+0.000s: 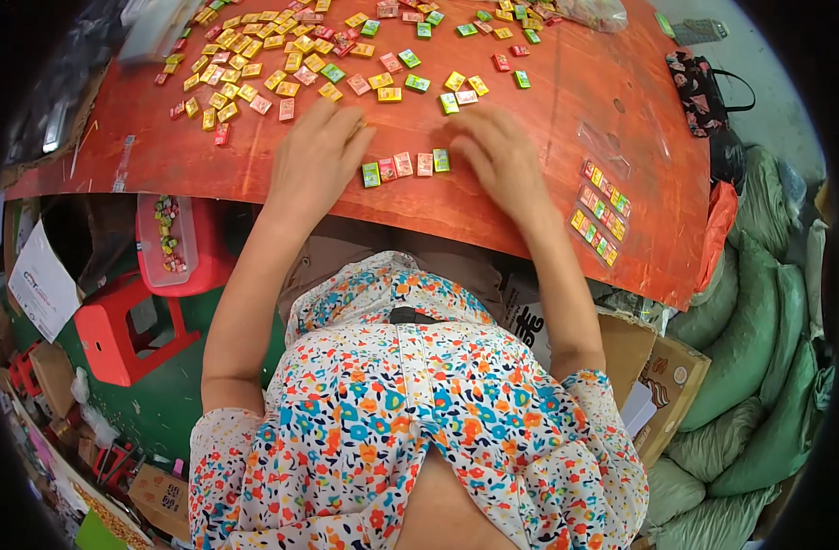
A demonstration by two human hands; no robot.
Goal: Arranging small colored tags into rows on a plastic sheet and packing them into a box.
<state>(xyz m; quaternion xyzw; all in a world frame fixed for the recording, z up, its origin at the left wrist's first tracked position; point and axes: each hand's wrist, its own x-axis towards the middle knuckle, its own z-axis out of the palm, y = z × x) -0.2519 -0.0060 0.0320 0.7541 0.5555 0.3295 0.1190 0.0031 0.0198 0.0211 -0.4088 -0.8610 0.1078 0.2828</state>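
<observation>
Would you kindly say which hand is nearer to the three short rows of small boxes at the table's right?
Right. The right hand is left of those three rows; the left hand is farther left, beside the five-box row.

- Left forearm (250,293) extended forward; left hand (314,156) palm down, fingers (353,126) curled.
- Right forearm (566,289) angled inward; right hand (500,160) palm down, fingers loosely bent, slightly spread.

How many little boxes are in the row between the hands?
5. Left to right: a green box, a reddish box, a pink box, a second pink box, and a second green box nearest the right hand, which could hide more.
</observation>
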